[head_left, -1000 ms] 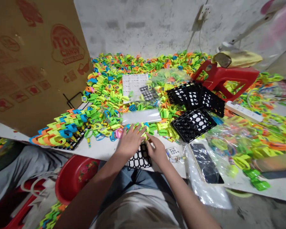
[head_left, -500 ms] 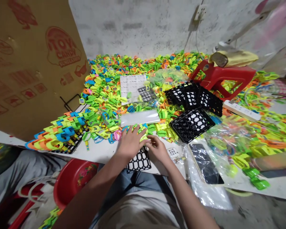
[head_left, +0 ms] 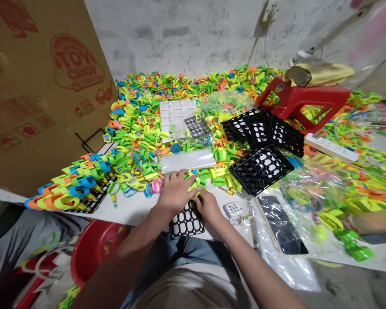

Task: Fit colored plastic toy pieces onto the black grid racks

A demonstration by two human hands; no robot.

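A black grid tray (head_left: 187, 222) lies at the table's front edge, its far part covered by my hands. My left hand (head_left: 175, 192) reaches over the tray's far end, palm down, with fingers spread over bright plastic toy watches that it partly hides. Close by on the right, my right hand (head_left: 209, 209) is curled at the tray's far right corner. Its fingertips pinch what looks like a yellow-green toy watch, mostly hidden. The tray's near openings hold nothing. Loose toy watches (head_left: 144, 133) are heaped just beyond both hands.
On the left, a filled tray of toy watches (head_left: 80, 184) stands by a cardboard box (head_left: 48, 98). Black trays (head_left: 260, 167), a red stool (head_left: 312, 98), a power strip (head_left: 331, 147) and a phone (head_left: 283, 225) are on the right. A red basin (head_left: 94, 249) is below the table.
My right hand has moved slightly nearer and curled more at the tray's corner. My left hand stays over the far end. The view has shifted slightly.
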